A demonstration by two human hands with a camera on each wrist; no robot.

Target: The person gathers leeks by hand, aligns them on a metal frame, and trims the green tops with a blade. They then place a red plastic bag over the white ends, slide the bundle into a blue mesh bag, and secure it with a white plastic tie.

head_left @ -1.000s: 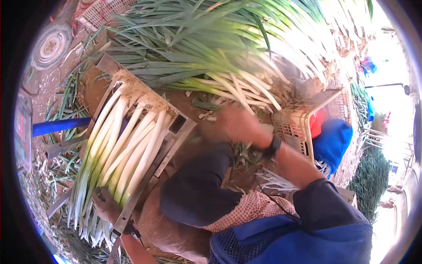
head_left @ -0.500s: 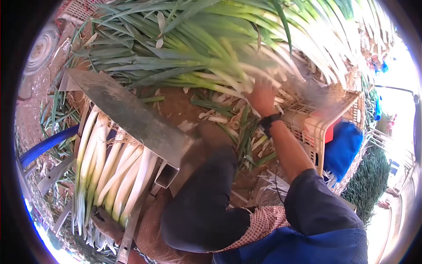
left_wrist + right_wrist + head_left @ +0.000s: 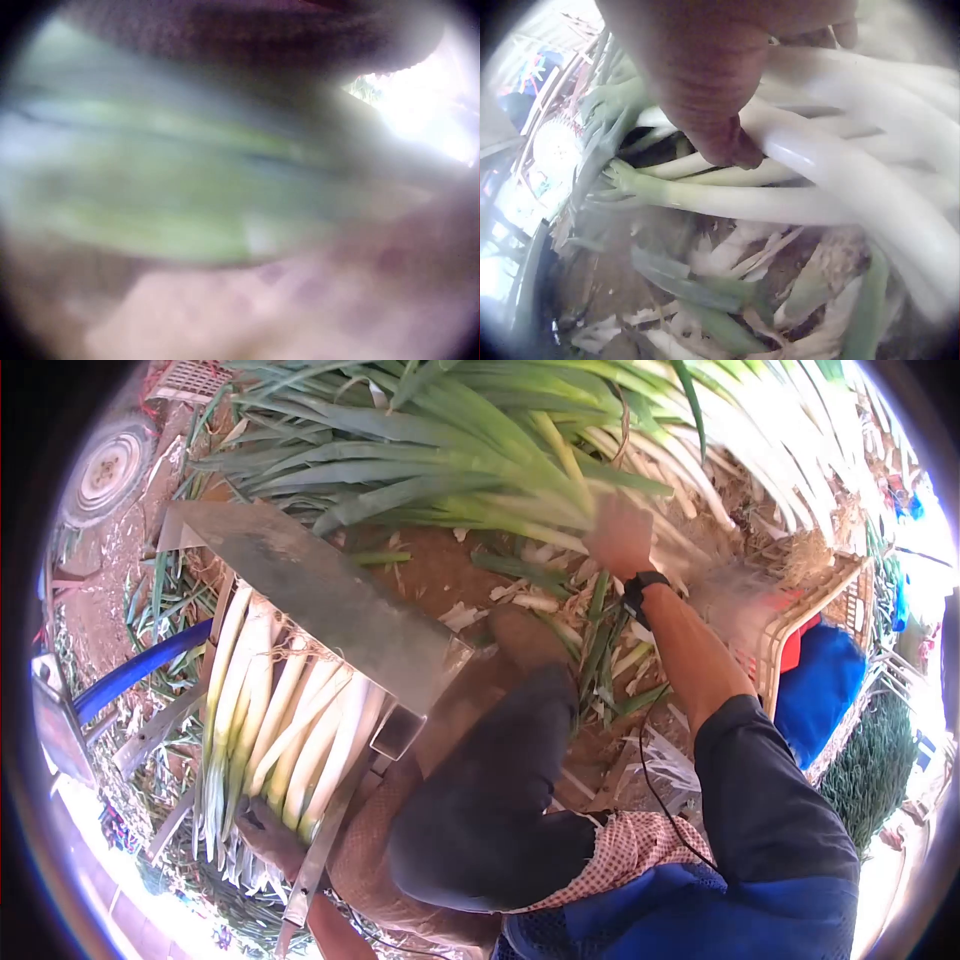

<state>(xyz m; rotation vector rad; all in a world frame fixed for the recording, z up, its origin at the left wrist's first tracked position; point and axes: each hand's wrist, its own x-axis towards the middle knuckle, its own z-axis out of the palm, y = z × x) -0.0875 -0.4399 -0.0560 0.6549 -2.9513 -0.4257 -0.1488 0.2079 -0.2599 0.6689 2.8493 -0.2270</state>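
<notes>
Trimmed leeks [image 3: 290,730] lie side by side in a metal frame [image 3: 330,810] at the left. The left hand [image 3: 268,840], dark on its fingers, holds the green part of the leeks at the lower end; the left wrist view shows a blurred green stalk [image 3: 172,180] against the palm. A flat metal plate [image 3: 310,595] covers the root ends. At the pile of leeks [image 3: 420,470], the bare right hand [image 3: 618,535] reaches in with a watch on its wrist. In the right wrist view its thumb presses against a white leek stalk [image 3: 802,154], other fingers partly hidden.
A cream plastic crate [image 3: 790,630] stands at the right, a blue cloth bag [image 3: 820,690] beside it. Leaf scraps [image 3: 600,630] litter the ground near the person's knee [image 3: 540,710]. A blue bar [image 3: 140,670] and a wheel [image 3: 108,470] are at the left.
The right hand has moved right and up from the ground into the leek pile. The metal plate now covers root ends that showed earlier. The left hand stays on the leeks.
</notes>
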